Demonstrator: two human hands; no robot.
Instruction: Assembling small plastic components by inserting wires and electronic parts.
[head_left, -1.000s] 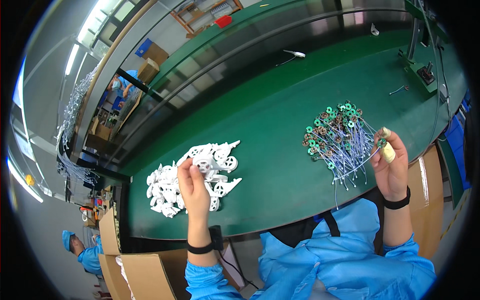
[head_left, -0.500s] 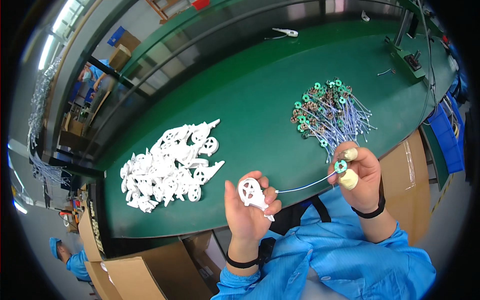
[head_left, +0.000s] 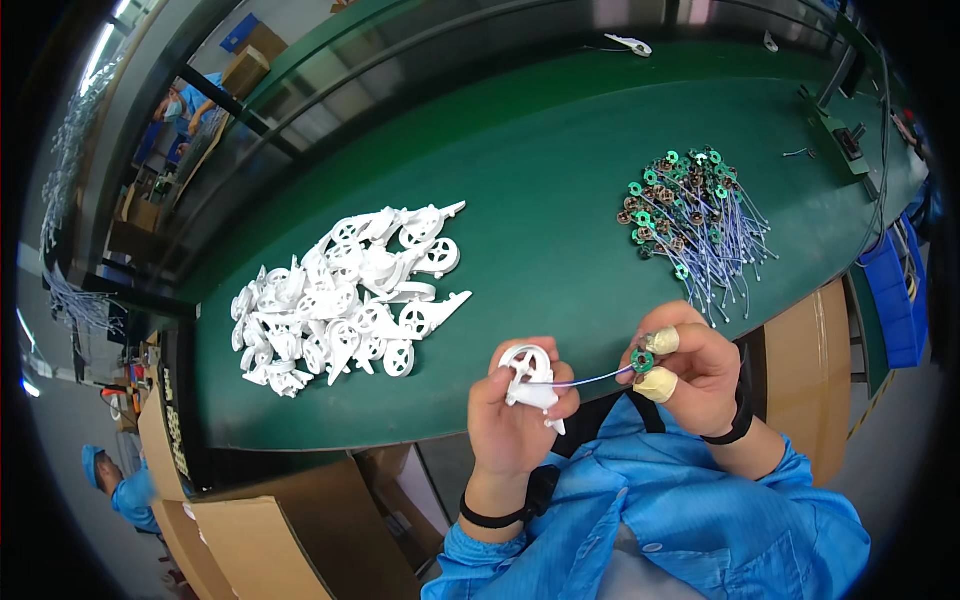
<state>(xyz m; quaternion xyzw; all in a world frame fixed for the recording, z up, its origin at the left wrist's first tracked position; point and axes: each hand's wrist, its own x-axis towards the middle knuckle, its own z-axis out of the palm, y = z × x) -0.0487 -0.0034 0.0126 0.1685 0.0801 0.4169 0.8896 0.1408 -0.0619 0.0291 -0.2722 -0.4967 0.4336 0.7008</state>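
Observation:
My left hand (head_left: pixel 508 425) grips a white plastic housing (head_left: pixel 530 376) with a round spoked frame and a narrow tail. Between finger and thumb, both in pale finger cots, my right hand (head_left: pixel 690 375) pinches a small green ring-shaped circuit board (head_left: pixel 642 360). A thin bluish-white wire (head_left: pixel 597 379) runs from that board across to the housing; where its far end sits in the housing I cannot make out. Left of my hands lies a heap of similar white housings (head_left: pixel 340 300). Beyond my right hand is a bundle of wired ring boards (head_left: pixel 690 220), green and copper-coloured.
Everything lies on a green bench top (head_left: pixel 540 200). A single white housing with a wire (head_left: pixel 630 45) rests at its far edge. A metal stand (head_left: pixel 835 140) is at the far right, beside a blue bin (head_left: pixel 893 290). Open cardboard boxes (head_left: pixel 260 545) stand below the near edge.
My right hand has brought the ring board closer to the housing, shortening the visible wire. My left hand has turned the housing and moved slightly right and up. The whole view has shifted a little.

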